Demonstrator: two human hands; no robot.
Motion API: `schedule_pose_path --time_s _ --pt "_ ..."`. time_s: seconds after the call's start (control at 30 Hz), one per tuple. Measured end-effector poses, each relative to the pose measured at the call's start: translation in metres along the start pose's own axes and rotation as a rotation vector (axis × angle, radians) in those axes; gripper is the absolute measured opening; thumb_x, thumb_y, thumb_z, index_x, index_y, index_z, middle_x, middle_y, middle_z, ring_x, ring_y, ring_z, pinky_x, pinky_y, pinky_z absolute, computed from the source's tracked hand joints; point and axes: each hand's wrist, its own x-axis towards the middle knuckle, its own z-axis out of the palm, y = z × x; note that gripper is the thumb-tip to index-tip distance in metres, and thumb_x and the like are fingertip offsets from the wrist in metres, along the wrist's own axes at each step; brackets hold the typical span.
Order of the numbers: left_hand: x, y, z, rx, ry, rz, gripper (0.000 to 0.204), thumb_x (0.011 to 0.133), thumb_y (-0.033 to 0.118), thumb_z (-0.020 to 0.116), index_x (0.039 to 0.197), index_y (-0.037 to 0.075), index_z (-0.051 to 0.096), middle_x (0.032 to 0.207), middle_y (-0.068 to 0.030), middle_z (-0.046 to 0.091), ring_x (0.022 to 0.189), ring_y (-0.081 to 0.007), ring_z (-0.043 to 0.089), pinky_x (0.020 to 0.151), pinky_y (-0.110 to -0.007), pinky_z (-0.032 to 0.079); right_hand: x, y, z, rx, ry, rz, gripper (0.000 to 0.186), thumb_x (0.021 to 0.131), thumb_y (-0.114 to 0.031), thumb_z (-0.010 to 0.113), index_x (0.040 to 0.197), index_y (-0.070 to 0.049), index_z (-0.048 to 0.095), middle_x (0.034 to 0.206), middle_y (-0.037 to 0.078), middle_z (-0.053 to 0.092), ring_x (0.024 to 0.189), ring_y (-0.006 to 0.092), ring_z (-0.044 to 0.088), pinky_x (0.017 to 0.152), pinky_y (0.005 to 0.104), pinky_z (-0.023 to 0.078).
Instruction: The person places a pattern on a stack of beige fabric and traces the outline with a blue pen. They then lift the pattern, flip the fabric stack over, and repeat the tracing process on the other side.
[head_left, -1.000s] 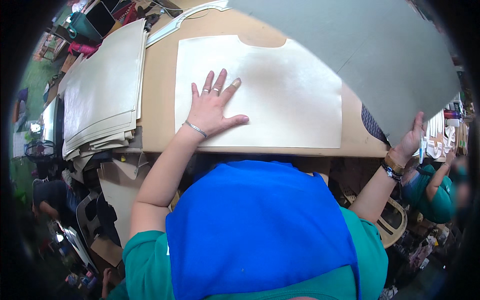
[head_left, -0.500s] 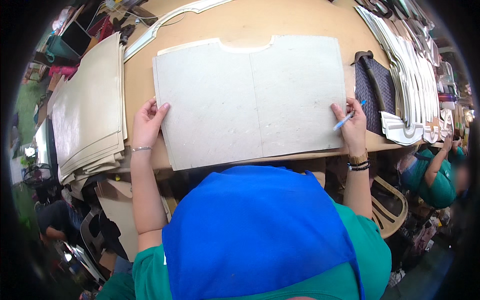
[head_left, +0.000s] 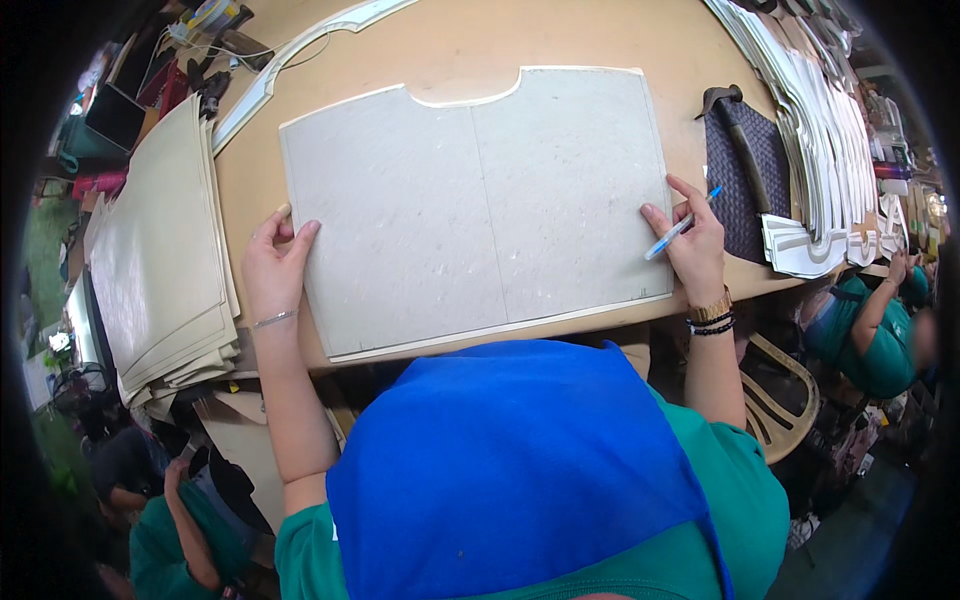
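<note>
A grey board (head_left: 400, 200) lies at the near edge of the worktop (head_left: 470, 40). The left hand (head_left: 278, 265) holds its left side; the right hand (head_left: 695, 240), gripping a pen (head_left: 657, 247), touches the board's right. It looks light and stiff; hold both sides.

Stacked sheets (head_left: 160, 250) lie left of the panel (head_left: 475, 210), a hammer (head_left: 744, 158) right.
</note>
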Motion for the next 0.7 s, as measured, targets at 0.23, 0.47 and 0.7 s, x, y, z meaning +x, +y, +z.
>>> schedule_pose_path --time_s 0.23,0.47,0.7 --pt "0.001 -0.008 0.004 -0.136 -0.005 -0.033 0.05 0.077 0.018 0.079 0.118 -0.005 0.06 0.087 -0.002 0.056 0.072 -0.0082 0.051 0.068 -0.022 0.047 0.003 0.004 0.001 -0.021 -0.017 0.062 0.054 0.073 -0.023 0.082 0.12 -0.006 0.062 0.068 -0.003 0.047 0.058 0.0058 0.046 0.052 0.0219 0.04" --pt "0.005 -0.022 0.004 -0.277 -0.021 -0.061 0.049 0.078 0.013 0.077 0.12 -0.004 0.059 0.087 0.0016 0.053 0.061 -0.002 0.042 0.058 -0.016 0.04 0.004 0.001 0.001 0.059 -0.042 0.056 0.055 0.073 -0.021 0.082 0.121 -0.004 0.061 0.067 -0.004 0.047 0.058 0.0041 0.046 0.052 0.0199 0.039" --pt "0.006 -0.019 0.003 -0.271 -0.04 -0.06 0.049 0.078 0.011 0.076 0.121 -0.003 0.059 0.085 0.0033 0.051 0.06 -0.0009 0.039 0.057 -0.014 0.037 0.006 0.004 -0.001 0.049 -0.055 0.07 0.057 0.071 -0.023 0.083 0.12 -0.004 0.062 0.067 -0.003 0.047 0.059 0.0049 0.046 0.053 0.0206 0.04"
